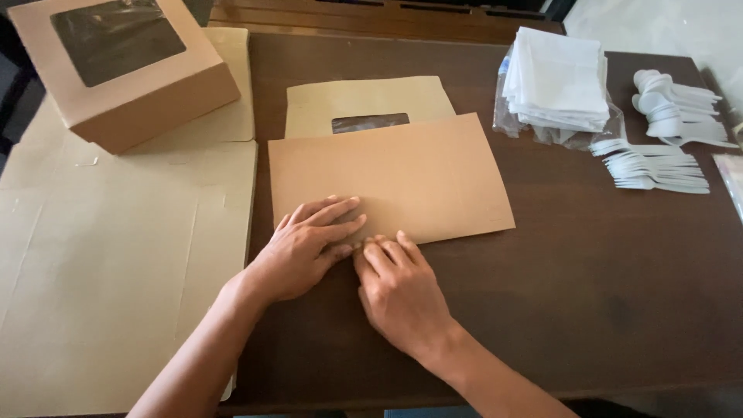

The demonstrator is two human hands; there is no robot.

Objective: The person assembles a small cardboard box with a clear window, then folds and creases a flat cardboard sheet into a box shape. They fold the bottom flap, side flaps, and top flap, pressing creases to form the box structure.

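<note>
- Centrally, flat brown cardboard sheet [391,180] lies on the dark table [588,263].
- Left hand [306,246] presses flat on its 6 o'clock edge, fingers spread, holding nothing.
- Right hand [398,290] touches that edge, fingers extended.
- Windowed box [124,66] at 10 o'clock; white napkins [557,77] and plastic forks [654,166] at 2 o'clock.

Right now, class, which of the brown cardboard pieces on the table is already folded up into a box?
The windowed box at the far left corner; it stands assembled, while the sheet under both hands lies flat.
</note>
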